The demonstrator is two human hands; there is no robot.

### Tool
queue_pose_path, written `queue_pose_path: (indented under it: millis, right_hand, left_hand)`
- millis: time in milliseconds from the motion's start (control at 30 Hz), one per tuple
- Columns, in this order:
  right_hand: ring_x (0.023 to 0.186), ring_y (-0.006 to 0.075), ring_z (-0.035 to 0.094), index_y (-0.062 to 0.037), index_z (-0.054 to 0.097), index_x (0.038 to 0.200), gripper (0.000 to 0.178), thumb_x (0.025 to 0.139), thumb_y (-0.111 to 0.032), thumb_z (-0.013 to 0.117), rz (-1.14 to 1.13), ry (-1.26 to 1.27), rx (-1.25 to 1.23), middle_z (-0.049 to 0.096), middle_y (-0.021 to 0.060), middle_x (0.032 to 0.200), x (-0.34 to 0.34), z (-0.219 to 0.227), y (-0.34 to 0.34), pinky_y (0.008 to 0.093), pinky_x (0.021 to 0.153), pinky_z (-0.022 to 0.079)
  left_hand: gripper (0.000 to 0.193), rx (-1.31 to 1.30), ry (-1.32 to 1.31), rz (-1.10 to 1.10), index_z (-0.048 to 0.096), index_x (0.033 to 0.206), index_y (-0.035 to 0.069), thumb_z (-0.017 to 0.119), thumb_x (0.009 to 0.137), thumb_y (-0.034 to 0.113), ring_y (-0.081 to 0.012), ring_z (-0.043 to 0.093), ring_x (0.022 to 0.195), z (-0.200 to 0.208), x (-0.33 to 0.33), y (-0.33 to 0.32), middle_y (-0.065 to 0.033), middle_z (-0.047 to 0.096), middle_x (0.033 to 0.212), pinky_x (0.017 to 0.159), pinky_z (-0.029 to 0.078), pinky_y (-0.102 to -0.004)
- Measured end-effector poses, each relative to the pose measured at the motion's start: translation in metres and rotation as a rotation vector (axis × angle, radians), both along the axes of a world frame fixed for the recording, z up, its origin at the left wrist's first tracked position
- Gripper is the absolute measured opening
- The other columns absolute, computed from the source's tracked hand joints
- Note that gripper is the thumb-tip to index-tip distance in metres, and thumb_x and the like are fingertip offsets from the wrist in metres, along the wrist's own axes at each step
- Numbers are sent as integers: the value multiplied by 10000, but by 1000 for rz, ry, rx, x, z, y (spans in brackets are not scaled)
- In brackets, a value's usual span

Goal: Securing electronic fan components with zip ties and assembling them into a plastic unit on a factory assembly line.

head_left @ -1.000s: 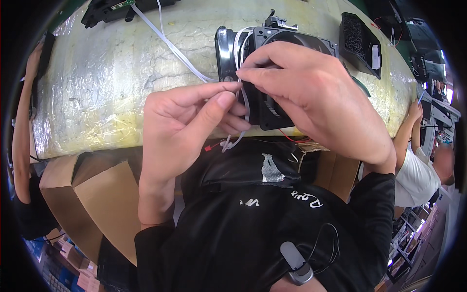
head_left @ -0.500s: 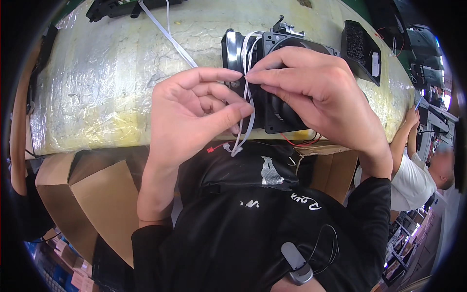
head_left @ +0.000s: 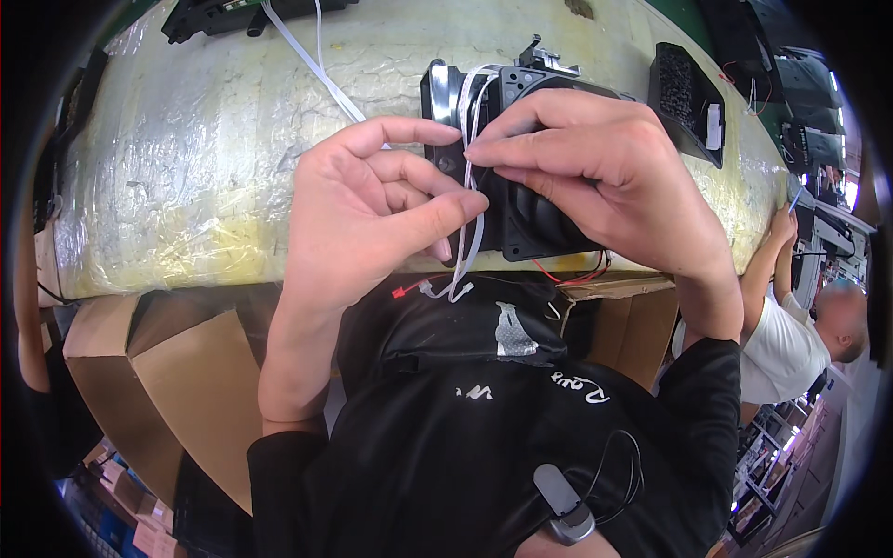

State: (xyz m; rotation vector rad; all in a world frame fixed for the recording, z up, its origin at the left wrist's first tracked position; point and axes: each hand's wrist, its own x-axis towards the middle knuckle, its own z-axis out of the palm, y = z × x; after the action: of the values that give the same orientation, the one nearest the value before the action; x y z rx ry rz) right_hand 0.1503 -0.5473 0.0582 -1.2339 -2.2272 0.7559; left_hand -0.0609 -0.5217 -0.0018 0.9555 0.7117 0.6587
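A bundle of thin white cables (head_left: 465,107) runs down over a black device with a square-framed fan (head_left: 535,219). Finger and thumb of my right hand (head_left: 605,163) pinch the bundle at the device's upper half. Lower down, my left hand (head_left: 358,209) has its thumb against the same cables, with curled fingers partly behind them; its forefinger reaches toward the right fingertips. Below the hands dangle the cable ends with white plugs (head_left: 458,291) and a red plug (head_left: 400,292). My right hand hides much of the device.
Clear film covers the yellowish table (head_left: 205,167). A black tray (head_left: 686,102) stands at right, another black device (head_left: 223,20) at the far left. Open cardboard boxes (head_left: 200,372) sit before the table's near edge. Another person (head_left: 791,344) works at right.
Both hands keep almost the same hold on the cables. The dangling plugs have swung slightly, and the whole view has shifted a little.
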Motion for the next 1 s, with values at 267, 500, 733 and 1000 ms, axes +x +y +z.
queue_pose_path:
  millis: [267, 500, 733, 1000]
  right_hand:
    - [804, 242, 669, -16, 730, 982, 244, 753, 67, 705, 71, -17, -29, 682, 110, 905, 3, 1, 6, 309, 684, 519]
    - [796, 254, 676, -2, 719, 911, 193, 722, 32, 736, 185, -55, -79, 685, 103, 847, 6, 13, 25, 306, 691, 532]
    - [722, 281, 631, 12, 670, 834, 114, 744, -25, 729, 269, -112, -164, 644, 105, 802, 2, 15, 26, 342, 657, 493]
    - [823, 274, 601, -16, 614, 783, 116, 783, -72, 716, 189, 7, -242, 634, 88, 908, 5, 6, 9, 361, 770, 452]
  left_hand:
    - [449, -35, -4, -7, 539, 1162, -106, 741, 762, -98, -125, 643, 571, 1, 0, 3, -160, 697, 798, 515, 507, -212]
    - [366, 19, -17, -46, 590, 1085, -105, 756, 759, -91, -109, 627, 569, -6, -3, 5, -153, 697, 809, 504, 493, -203]
    - [169, 175, -71, -56, 669, 943, -104, 738, 790, -76, -101, 617, 577, -14, -1, -2, -131, 676, 798, 509, 483, -193]
    - [185, 847, -11, 10, 744, 881, -1, 776, 710, -63, -83, 532, 610, -21, -2, 3, -40, 602, 786, 522, 392, -219]
